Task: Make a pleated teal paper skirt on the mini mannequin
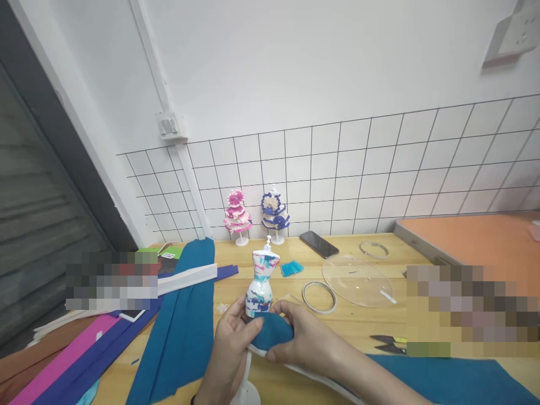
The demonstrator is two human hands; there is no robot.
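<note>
A small white dress-form mannequin [259, 289], splashed with blue, pink and turquoise, stands upright on a round white base [247, 394]. Around its lower part is a teal crepe paper strip [273, 333] with a white lower edge. My left hand [228, 346] is closed about the mannequin's bottom from the left, its thumb pressing the paper. From the right, my right hand [300, 337] pinches the same strip between thumb and fingers. A white-edged length trails below my right forearm towards the teal sheet [439, 374]. The paper hides where strip and mannequin meet.
Behind stand two decorated mannequins, pink [237, 216] and navy [275, 214]. A phone [319, 244], turquoise strips [292, 268], a tape roll [319, 297], a clear disc [358, 281] and scissors [386, 344] lie rightward. Folded teal paper [181, 326] lies left. Blurred patches hide both sides.
</note>
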